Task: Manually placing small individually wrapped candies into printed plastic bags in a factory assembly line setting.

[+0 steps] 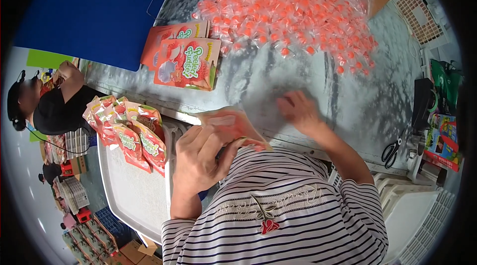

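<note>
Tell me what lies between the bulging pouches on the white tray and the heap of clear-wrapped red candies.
A stack of flat pink pouches lies between them on the marbled grey tabletop, as the head view shows.

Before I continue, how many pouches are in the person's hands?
1: a pink, flexible pouch, held in the left hand. The right hand, blurred above the mottled grey table, shows none. Another pouch could be hidden behind the held one.

Two hands [199, 158] [301, 115], one held pouch [232, 122]
</note>
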Demonstrator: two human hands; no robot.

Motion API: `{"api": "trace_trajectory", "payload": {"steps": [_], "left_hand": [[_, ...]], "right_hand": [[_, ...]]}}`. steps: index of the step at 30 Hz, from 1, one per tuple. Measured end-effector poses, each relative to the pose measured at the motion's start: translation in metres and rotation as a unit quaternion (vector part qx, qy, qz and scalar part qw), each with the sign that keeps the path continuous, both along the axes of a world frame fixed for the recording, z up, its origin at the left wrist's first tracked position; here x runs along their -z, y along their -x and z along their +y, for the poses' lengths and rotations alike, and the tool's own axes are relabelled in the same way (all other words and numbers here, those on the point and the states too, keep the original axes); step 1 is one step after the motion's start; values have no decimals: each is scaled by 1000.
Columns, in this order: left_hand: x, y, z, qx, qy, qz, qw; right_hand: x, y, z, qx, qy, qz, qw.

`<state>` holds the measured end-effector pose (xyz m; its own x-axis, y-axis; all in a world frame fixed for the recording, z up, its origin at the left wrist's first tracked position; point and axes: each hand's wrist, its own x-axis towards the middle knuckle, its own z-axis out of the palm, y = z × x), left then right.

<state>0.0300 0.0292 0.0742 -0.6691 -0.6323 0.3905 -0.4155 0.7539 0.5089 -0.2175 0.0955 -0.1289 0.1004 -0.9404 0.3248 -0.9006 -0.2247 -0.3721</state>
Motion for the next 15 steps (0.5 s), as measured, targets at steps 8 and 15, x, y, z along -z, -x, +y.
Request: {"api": "trace_trajectory", "payload": {"steps": [8,15], "left_hand": [[16,31,-16,46,-8,-15,999],[17,55,-12,107,25,-25,994]], "right_hand": [[-105,29,-24,207,-128,-761,601],[-187,-21,-47,0,-62,-801,596]]}}
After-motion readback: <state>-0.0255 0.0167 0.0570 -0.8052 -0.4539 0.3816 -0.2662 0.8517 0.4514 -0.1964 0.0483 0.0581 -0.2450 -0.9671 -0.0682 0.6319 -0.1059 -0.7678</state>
